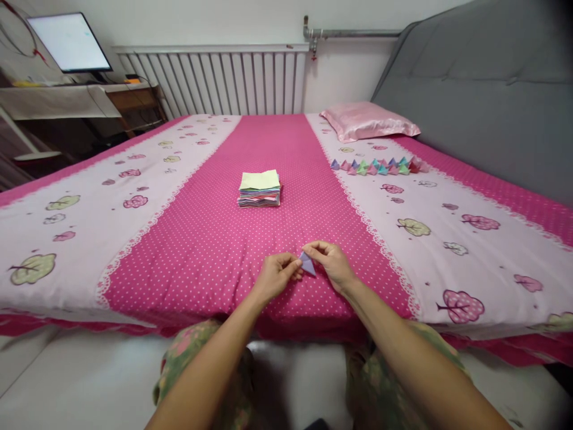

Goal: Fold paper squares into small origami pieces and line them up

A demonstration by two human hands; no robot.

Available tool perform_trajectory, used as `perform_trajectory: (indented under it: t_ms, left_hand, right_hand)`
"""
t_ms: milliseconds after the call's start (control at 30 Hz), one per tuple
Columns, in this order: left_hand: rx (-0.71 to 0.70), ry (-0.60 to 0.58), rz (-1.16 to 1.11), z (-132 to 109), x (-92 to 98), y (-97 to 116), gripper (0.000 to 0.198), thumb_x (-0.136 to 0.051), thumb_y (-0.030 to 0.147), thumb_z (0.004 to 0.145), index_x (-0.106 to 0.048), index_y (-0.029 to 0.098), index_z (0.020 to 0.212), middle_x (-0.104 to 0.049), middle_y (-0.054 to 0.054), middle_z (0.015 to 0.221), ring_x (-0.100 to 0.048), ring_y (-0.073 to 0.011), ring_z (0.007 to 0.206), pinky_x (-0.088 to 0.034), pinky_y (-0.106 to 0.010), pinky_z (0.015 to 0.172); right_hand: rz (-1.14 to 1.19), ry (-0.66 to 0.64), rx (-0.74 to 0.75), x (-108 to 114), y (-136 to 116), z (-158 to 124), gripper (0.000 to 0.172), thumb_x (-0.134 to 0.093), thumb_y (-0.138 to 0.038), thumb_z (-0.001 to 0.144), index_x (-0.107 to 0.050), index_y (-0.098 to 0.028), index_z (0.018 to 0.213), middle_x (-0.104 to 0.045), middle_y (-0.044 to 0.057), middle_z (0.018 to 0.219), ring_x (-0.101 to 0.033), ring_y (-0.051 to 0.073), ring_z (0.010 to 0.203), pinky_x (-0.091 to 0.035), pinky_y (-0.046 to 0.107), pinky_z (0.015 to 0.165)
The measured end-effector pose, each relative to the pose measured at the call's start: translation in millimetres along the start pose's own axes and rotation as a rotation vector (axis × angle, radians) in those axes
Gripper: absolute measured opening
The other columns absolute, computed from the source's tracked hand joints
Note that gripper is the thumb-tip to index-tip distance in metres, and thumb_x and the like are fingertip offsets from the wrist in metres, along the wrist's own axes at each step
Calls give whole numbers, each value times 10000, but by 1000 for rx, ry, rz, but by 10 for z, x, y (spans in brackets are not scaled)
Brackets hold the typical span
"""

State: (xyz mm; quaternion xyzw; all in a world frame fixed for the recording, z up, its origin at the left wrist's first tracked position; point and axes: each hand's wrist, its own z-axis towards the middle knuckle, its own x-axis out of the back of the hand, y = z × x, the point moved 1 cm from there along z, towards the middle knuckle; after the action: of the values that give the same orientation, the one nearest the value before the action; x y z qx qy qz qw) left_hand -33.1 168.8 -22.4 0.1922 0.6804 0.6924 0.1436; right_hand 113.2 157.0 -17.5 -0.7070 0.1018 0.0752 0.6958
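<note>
A small purple piece of folded paper [308,264], roughly triangular, is held between my two hands just above the pink bedspread. My left hand [280,273] pinches its left side between thumb and fingers. At its upper edge, my right hand [329,261] grips it with the thumb and a fingertip. Part of the paper is hidden behind the fingers. Beyond my hands lies a stack of coloured paper squares [259,190], with a pale yellow sheet on top. Several folded paper pieces [378,167] in mixed colours stand in rows farther off to the right.
The bed's dotted pink bedspread [201,257] has pale printed bands on both sides. A pink pillow [369,121] rests near the grey headboard [483,89] at the right. Behind the bed are a radiator [219,80] and, at the left, a desk with a monitor [69,43].
</note>
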Motion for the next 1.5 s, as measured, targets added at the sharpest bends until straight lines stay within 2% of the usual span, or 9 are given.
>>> perform_trajectory:
  t_ms: [167,233,400,633,1000,1167,1367,1433,1500]
  left_hand:
    - [12,71,-127,46,44,-6,375,-566,494,744,-570,121,703,-607,-20,576,-565,-97,501,-452,-219,529]
    - [5,89,-166,46,52,5,378,-564,503,744,-551,127,706,-607,-18,570,-566,-100,495,-458,-225,532]
    - [3,103,-207,31,39,20,361,-563,493,752,-528,135,717,-610,-16,566,-569,-104,487,-470,-237,535]
    - [-7,80,-178,36,29,-2,376,-546,515,756,-513,141,724,-606,-10,559,-571,-106,480,-475,-239,525]
    - [2,40,-237,23,24,34,380,-566,520,741,-533,141,735,-623,-28,591,-571,-98,502,-475,-227,533]
    - [8,28,-217,16,24,13,396,-566,525,739,-539,130,731,-625,-33,575,-590,-113,504,-482,-233,528]
    - [49,17,-230,0,-29,-19,415,-612,516,698,-587,103,717,-595,-13,578,-570,-94,514,-484,-221,542]
    - [58,-2,-253,-13,-61,0,403,-615,491,706,-615,97,788,-596,-14,619,-568,-88,546,-482,-216,560]
    - [63,-33,-269,-28,-96,23,418,-674,415,678,-612,109,956,-613,-17,697,-568,-82,587,-473,-207,583]
  right_hand:
    - [14,-68,-18,29,-2,10,329,-674,-405,677,-677,-195,930,-650,12,776,-474,73,545,-352,206,499]
    - [5,-101,-29,28,2,3,343,-678,-384,678,-672,-210,974,-661,17,820,-469,66,542,-342,200,489]
    - [2,-128,-27,4,1,-17,336,-707,-331,648,-683,-206,959,-675,11,820,-499,70,568,-381,213,541]
    - [46,-181,2,4,-4,-19,341,-718,-314,644,-680,-199,962,-681,23,834,-580,121,719,-433,277,706]
    - [6,-222,-4,14,16,-26,344,-686,-334,674,-674,-217,998,-640,-3,718,-487,82,555,-388,226,538]
    - [-143,-201,110,20,28,-22,348,-612,-326,734,-652,-193,1053,-646,17,741,-505,94,557,-423,246,560]
    - [-474,-133,399,-12,52,-26,303,-569,-183,722,-674,-219,1004,-631,54,930,-587,161,805,-465,302,740]
    - [-509,-72,467,-30,52,-38,275,-564,-140,702,-697,-224,929,-624,50,903,-582,176,860,-460,314,783]
    - [-510,-5,496,-42,51,-55,249,-561,-117,685,-708,-224,857,-614,50,886,-580,182,860,-469,306,756]
